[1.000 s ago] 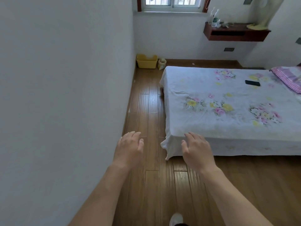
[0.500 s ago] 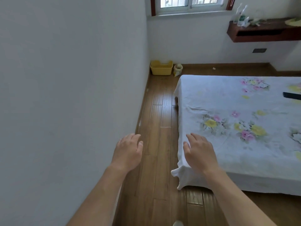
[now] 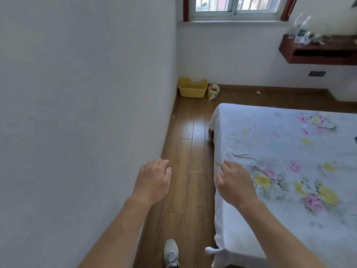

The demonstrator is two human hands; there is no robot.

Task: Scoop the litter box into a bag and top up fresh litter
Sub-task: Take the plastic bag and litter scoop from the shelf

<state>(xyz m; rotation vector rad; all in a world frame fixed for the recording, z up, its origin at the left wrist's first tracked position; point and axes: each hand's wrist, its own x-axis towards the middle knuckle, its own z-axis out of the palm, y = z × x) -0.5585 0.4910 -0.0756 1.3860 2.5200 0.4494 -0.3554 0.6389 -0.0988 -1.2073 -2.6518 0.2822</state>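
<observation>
Straight ahead, head view only: the yellow litter box (image 3: 192, 88) sits on the wooden floor (image 3: 190, 144) in the far corner, its left end against the left wall (image 3: 87, 93) and its back to the wall under the window (image 3: 234, 5). Its long axis runs left to right across the aisle, so the near long side faces the person. Just beside it on the right stands a small open-topped bag (image 3: 213, 91), touching or nearly touching the box; cannot tell from here if it holds fresh litter or is the waste bag. No scoop visible. Both hands are empty with fingers loosely spread and slightly curled, palms down: left hand (image 3: 152, 181) over the floor strip near the wall, right hand (image 3: 234, 183) over the edge of the bed (image 3: 289, 151) with the floral sheet. The box lies well apart from both hands, dead forward along the narrow aisle between wall and bed. The left hand is more in line with the box, the right hand more in line with the bag. A shoe (image 3: 171, 253) shows at the bottom, pointing down the aisle. Judgement: approach stage, nothing scooped yet; next comes closing the gap down the aisle and crouching at the box's near side. The bed corner narrows the aisle on the right.
</observation>
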